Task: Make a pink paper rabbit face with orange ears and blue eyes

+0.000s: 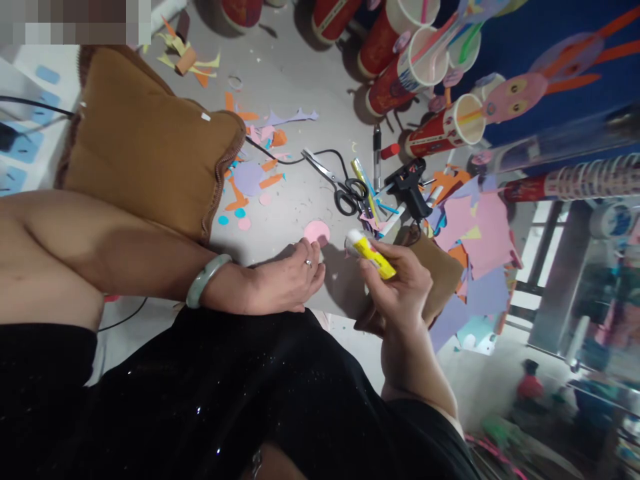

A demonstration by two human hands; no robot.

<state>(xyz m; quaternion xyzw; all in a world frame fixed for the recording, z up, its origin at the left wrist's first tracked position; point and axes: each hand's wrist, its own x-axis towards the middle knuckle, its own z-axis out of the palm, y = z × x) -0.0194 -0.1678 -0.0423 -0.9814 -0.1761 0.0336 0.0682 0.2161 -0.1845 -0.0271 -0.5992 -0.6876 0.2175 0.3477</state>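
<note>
Head view: right hand (400, 287) clenched around a yellow glue stick (370, 252), left hand (285, 283) flat on the floor (300, 60), fingertips on a pink paper circle (317, 232).

Left hand grasps nothing, fingers loose; a pale green bangle (207, 280) sits on the wrist. Glue stick's white tip is just beside the circle, label unreadable. Bare grey floor between circle and scissors (340, 183); black glue gun (407, 187) near them. Soft brown cushion (145, 140) borders the left side, paper scraps (250, 180) along its edge, paper cups (425, 67) beyond, a paper sheet pile (480, 240) right.
</note>
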